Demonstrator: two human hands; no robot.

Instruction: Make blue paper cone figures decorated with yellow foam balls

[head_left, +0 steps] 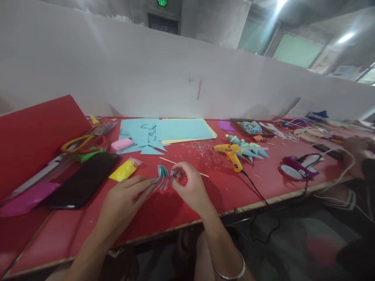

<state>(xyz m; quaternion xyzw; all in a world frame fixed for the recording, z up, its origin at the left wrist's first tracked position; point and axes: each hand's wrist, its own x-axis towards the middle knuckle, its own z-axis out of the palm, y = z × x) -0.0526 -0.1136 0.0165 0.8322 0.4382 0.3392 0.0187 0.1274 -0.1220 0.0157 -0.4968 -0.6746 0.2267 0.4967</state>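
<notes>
My left hand (129, 195) pinches the end of a curled blue paper piece (163, 177), whose curved strips fan out toward the right. Close beside it, my right hand (189, 185) has thumb and forefinger pressed together on a small greyish piece (175, 174), too small to make out. Behind the right hand a thin wooden stick (168, 160) lies on the red table (164, 218). Farther right rests a yellow glue gun (231, 153) in front of blue paper cones with yellow trim (252, 150). Blue paper sheets (184, 129) lie at the back.
A black phone (83, 181), scissors (77, 144), a yellow packet (125, 169) and a pink block (122, 144) lie on the left. Rightward are a tray of scraps (252, 128), a purple device (299, 168), cables and another person's hand (354, 156).
</notes>
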